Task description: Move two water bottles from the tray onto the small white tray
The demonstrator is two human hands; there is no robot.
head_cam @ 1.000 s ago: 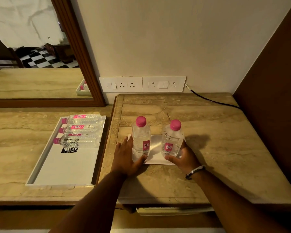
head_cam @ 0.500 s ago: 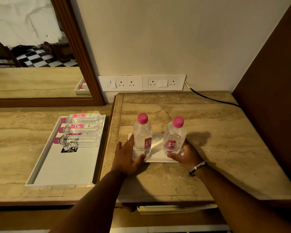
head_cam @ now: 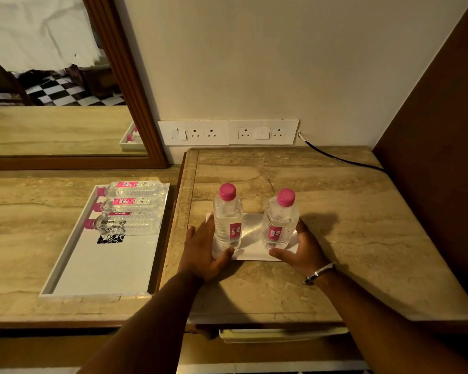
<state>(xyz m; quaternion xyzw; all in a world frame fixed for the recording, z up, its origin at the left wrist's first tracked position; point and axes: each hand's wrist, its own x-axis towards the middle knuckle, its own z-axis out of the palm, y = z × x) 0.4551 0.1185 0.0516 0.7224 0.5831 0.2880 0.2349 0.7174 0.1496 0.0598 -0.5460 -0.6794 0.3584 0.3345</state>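
Two clear water bottles with pink caps stand upright on the small white tray point(head_cam: 251, 233), on the raised right counter. My left hand point(head_cam: 200, 255) lies low at the left bottle point(head_cam: 226, 220), thumb across the front of its base and fingers along its left side. My right hand point(head_cam: 303, 249) cups the base of the right bottle point(head_cam: 278, 220), thumb in front and fingers on its right side. On the lower left counter, the large white tray point(head_cam: 65, 255) holds three more bottles point(head_cam: 130, 203) lying on their sides at its far end.
A raised stone edge point(head_cam: 180, 211) separates the two counters. A socket panel point(head_cam: 227, 132) and a black cable point(head_cam: 335, 157) are at the back wall. A framed mirror point(head_cam: 52, 76) stands at the back left, and a brown panel point(head_cam: 430, 130) closes off the right side.
The right bottle shifted slightly to the right with my right hand. My left hand and the left bottle stayed where they were.
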